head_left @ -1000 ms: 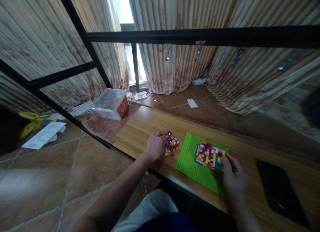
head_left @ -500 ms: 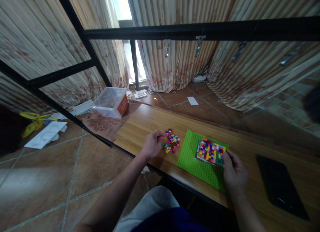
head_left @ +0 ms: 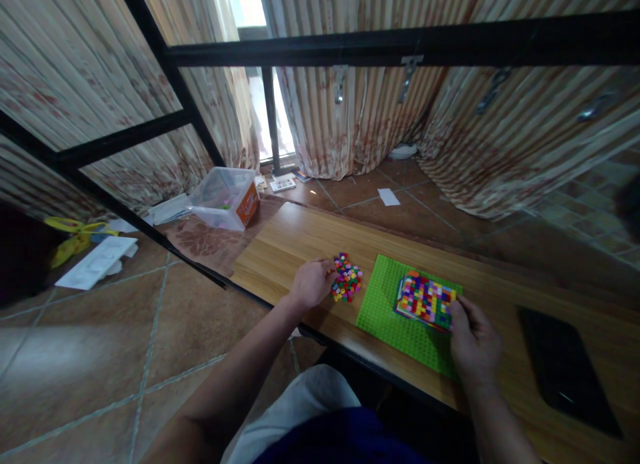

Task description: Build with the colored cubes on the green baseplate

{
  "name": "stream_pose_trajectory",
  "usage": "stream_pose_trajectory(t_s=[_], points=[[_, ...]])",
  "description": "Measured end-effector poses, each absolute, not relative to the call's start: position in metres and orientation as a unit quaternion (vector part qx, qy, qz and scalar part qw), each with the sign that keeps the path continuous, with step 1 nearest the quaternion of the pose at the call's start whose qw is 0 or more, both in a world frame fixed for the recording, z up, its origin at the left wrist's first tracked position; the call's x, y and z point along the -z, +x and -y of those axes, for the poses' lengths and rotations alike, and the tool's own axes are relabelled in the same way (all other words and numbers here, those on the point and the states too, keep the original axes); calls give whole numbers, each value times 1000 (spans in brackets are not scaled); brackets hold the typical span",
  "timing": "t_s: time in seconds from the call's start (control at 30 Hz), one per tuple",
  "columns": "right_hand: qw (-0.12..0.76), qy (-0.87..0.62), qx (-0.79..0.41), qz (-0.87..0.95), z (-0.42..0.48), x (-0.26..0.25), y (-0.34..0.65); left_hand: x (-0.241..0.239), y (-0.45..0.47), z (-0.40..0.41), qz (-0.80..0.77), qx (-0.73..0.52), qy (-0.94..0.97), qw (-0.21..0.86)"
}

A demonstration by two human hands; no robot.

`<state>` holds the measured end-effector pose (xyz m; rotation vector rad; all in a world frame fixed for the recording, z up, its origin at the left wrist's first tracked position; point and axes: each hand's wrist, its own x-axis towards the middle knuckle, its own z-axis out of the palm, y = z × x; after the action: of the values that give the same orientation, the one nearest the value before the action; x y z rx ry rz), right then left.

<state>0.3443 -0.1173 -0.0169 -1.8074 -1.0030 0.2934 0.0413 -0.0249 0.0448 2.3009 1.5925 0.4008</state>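
My left hand (head_left: pixel 313 282) is at the left edge of a loose pile of small coloured toy bricks (head_left: pixel 349 283), fingertips drawn together. Whatever is between those fingertips is too small to make out. On a green studded baseplate (head_left: pixel 383 323) lies a rectangular block of many-coloured building bricks (head_left: pixel 425 299), with further layers showing at its side. My right hand (head_left: pixel 474 337) grips this block at its right end, the thumb on top and the other fingers partly hidden.
A black flat device (head_left: pixel 565 367) lies on the wooden table (head_left: pixel 285 241) at the right. Beyond the table's left end stands a clear plastic box (head_left: pixel 220 201) on the floor. A black metal bar (head_left: pixel 350 49) with hanging clips crosses above the table.
A pink brick showed at my left fingertips before; now that hand is closer against the pile and the pink brick is not distinct. My right hand keeps its grip. The view has shifted slightly.
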Motion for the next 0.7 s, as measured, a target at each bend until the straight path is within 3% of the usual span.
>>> stream_pose_trajectory(t_s=[0.23, 0.7], points=[[496, -751, -109, 422, 118, 18, 345, -39, 25, 36, -510, -201, 814, 193], [485, -753, -106, 432, 118, 17, 345, -24, 23, 43, -523, -197, 806, 194]])
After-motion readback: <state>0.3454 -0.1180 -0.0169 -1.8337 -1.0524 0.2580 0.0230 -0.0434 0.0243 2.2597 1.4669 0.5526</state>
